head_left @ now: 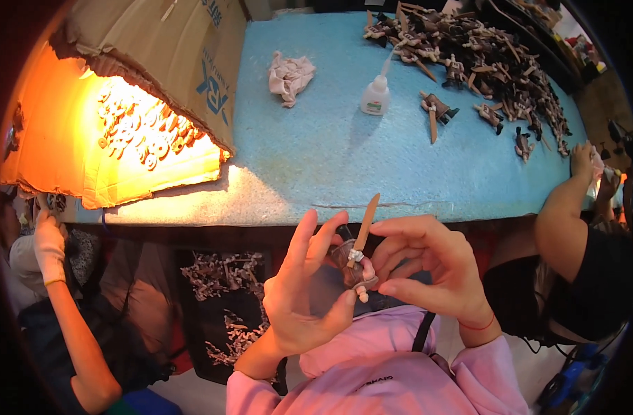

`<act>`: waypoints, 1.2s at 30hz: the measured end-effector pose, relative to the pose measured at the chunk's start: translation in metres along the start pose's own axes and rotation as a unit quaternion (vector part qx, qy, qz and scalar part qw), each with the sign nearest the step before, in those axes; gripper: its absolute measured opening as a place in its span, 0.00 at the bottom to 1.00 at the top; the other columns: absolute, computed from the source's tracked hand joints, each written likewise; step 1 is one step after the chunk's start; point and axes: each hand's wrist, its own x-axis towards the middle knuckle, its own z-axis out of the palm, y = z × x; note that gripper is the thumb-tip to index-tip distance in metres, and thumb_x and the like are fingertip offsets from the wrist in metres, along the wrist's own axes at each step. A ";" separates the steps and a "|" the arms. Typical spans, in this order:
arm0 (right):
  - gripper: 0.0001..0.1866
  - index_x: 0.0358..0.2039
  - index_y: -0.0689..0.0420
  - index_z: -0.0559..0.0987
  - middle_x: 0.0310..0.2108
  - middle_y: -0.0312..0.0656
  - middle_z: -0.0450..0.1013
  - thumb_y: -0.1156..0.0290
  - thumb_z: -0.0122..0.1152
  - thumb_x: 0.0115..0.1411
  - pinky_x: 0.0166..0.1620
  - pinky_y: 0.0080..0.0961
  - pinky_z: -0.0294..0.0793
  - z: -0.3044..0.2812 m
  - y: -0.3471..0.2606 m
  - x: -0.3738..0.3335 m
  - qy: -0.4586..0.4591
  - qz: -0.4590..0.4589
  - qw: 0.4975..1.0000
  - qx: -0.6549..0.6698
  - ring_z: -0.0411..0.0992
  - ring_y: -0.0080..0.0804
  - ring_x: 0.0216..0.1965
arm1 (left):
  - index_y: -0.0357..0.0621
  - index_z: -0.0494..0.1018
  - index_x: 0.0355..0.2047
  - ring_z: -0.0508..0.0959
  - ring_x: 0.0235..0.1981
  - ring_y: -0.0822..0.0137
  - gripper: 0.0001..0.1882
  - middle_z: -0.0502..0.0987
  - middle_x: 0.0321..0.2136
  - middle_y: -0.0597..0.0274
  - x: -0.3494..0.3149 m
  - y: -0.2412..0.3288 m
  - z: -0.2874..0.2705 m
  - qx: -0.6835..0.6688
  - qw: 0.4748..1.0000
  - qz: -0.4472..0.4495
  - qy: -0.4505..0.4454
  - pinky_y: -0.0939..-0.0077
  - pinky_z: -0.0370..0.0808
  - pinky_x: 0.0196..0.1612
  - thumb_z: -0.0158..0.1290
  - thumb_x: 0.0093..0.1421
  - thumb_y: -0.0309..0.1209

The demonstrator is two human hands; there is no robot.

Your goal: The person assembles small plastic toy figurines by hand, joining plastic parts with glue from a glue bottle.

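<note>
Blue table (302,159) spanned the far side of the work spot. On its left stood a torn cardboard box (168,45), open at the side, lit bright orange within. One co-worker's arm (78,325) showed at left, another's arm (565,214) at the table's right end. Heap of small figures (482,66) covered the far right of the table, a few lying loose at its near edge. Below the table edge, left of the person's lap, sat a dark tray (194,315) of pale small parts.

Left hand (299,297): pinching a figure (351,270) between thumb and fingers, forefinger raised. Right hand (441,266): just right of it, thumb and forefinger parted, other fingers curled; whether any fingertip touched the figure was hard to tell. The figure was held short of the table edge, head toward the person, dark legs away.

Crumpled pale cloth (289,77) lay mid-table; a white squeeze bottle (376,99) stood upright to its right. Brown blade (367,221) on the held figure pointed toward the table. Smallest: round pieces (140,128), piled in the box.
</note>
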 end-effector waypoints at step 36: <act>0.16 0.31 0.63 0.77 0.26 0.42 0.72 0.73 0.69 0.39 0.26 0.23 0.67 0.015 0.021 -0.007 0.175 -0.251 0.899 -0.314 0.69 0.32 0.25 | 0.34 0.67 0.47 0.72 0.30 0.71 0.20 0.73 0.31 0.60 -0.020 -0.010 0.014 -0.125 0.972 -0.147 0.132 0.81 0.72 0.29 0.37 0.65 0.38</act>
